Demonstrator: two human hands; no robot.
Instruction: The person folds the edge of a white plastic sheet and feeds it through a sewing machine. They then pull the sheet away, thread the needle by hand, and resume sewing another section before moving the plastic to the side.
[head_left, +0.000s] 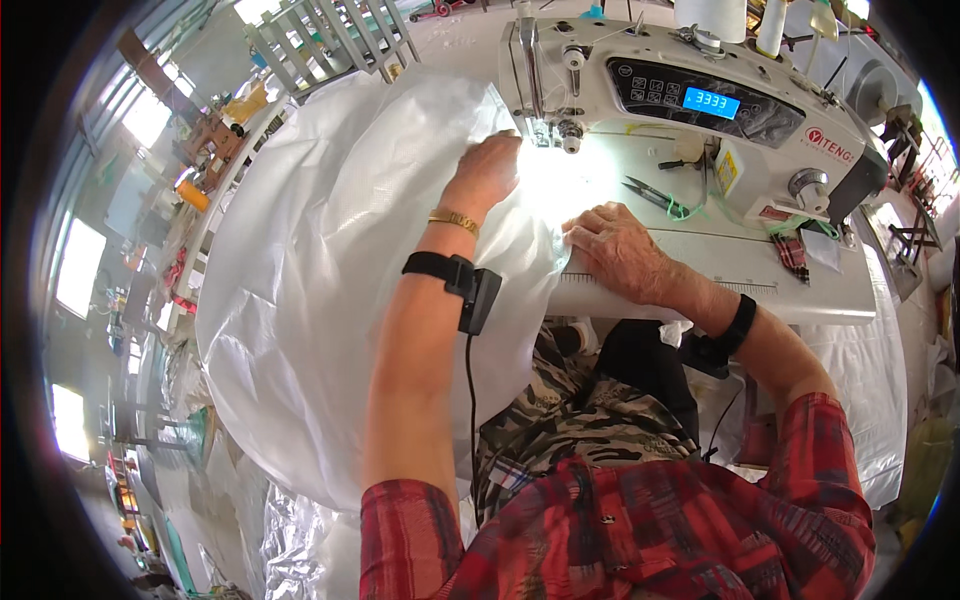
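Observation:
A large white plastic-like sheet (330, 250) spreads over the left of the sewing machine's bed and hangs down toward my lap. My left hand (487, 172) is closed on the sheet's upper right part, fingers bent, just left of the needle area. My right hand (622, 252) lies lower and to the right, its curled fingertips pinching the sheet's right edge. Both hands sit close to the sewing machine's (690, 90) presser foot (545, 135), where a bright lamp washes out detail. Exactly how the fingertips grip is partly hidden.
Dark-bladed thread snips (652, 195) with green thread lie on the bed right of the needle. A checked cloth scrap (791, 257) hangs near the handwheel (808, 190). Thread cones (712, 18) stand on top. A metal rack (335, 40) stands behind the sheet.

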